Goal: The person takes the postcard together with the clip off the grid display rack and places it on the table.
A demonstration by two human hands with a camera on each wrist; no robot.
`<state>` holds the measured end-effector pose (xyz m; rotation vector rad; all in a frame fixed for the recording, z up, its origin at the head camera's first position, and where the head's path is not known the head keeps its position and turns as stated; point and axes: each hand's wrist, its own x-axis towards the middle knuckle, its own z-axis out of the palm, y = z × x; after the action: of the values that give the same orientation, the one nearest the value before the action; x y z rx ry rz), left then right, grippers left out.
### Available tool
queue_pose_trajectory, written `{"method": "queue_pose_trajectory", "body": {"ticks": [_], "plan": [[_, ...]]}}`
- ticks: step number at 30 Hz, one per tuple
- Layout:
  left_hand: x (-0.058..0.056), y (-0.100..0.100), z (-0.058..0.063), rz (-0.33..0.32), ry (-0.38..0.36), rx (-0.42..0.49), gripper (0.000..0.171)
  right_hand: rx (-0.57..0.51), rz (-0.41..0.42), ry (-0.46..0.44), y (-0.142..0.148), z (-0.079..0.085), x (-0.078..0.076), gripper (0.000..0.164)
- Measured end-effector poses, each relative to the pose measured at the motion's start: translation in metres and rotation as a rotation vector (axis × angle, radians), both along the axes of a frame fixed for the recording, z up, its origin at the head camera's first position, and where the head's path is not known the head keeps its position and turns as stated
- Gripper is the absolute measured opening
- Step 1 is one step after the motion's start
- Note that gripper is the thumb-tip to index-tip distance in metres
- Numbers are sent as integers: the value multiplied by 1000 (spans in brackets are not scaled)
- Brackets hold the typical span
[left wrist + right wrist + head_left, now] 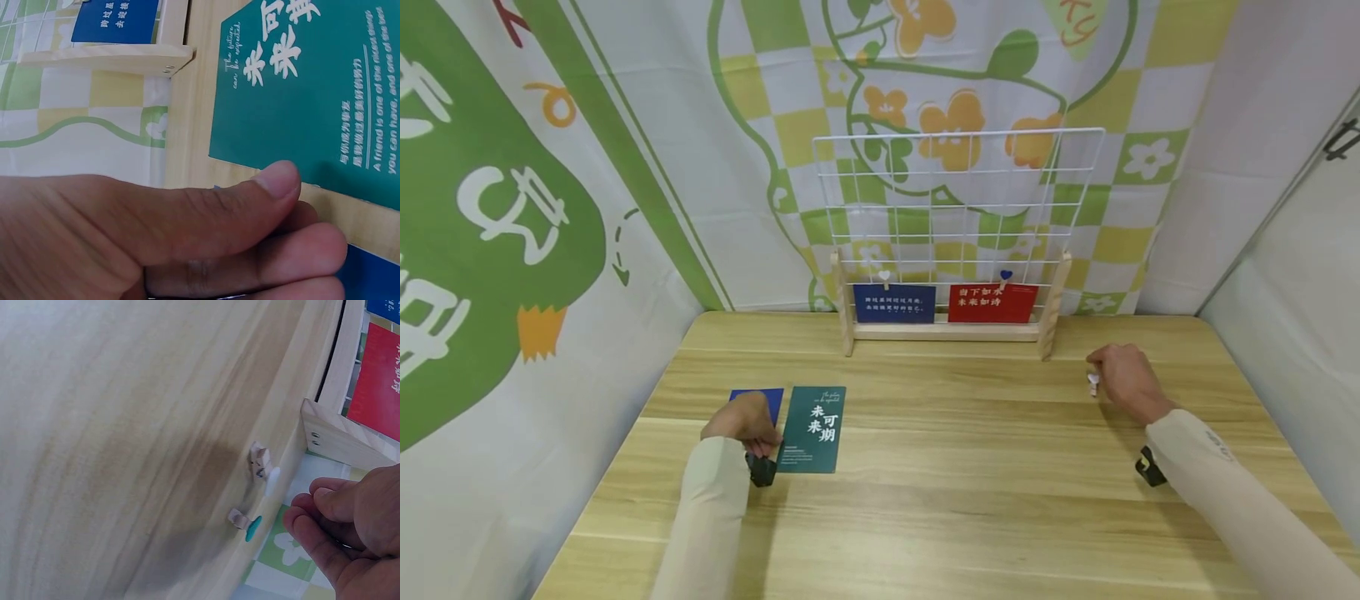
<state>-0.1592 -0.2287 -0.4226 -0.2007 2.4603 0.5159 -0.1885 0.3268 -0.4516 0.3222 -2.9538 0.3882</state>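
Observation:
My left hand [741,419] is over a blue card [766,398] lying on the table, its fingers loosely curved. In the left wrist view the thumb tip overlaps the edge of a green card [281,119] with white lettering. The green card lies flat beside the blue one. My right hand [1126,379] hovers near two small wooden clips at the table's right side, thumb and fingers loosely curled with nothing between them. One clip [259,461] has a white heart; the other clip [239,519] has a green top.
A white wire grid [958,192] in a wooden stand [947,332] is at the table's back. A blue card [895,304] and a red card [992,303] hang on it from heart clips. Printed cloth [790,125] hangs behind the wooden table [940,500].

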Motion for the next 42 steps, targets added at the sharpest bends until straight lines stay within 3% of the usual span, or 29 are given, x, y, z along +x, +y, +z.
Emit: {"method": "queue_pose_trajectory", "body": {"ticks": [5, 13, 18, 26, 33, 42], "plan": [[-2, 2, 1, -23, 27, 20, 21, -3, -2, -4, -1, 3, -1, 29], [-11, 15, 9, 12, 66, 69, 17, -24, -6, 25, -6, 6, 0, 25], [-21, 26, 19, -30, 168, 68, 15, -9, 3, 34, -16, 13, -1, 26], [-38, 51, 28, -158, 437, -18, 26, 16, 100, 158, -43, 28, -8, 15], [-47, 67, 35, -139, 483, -13, 29, -47, 134, 232, -55, 34, -14, 8], [-54, 78, 41, -143, 556, -34, 18, -36, 112, 190, -66, 42, -17, 15]]}}
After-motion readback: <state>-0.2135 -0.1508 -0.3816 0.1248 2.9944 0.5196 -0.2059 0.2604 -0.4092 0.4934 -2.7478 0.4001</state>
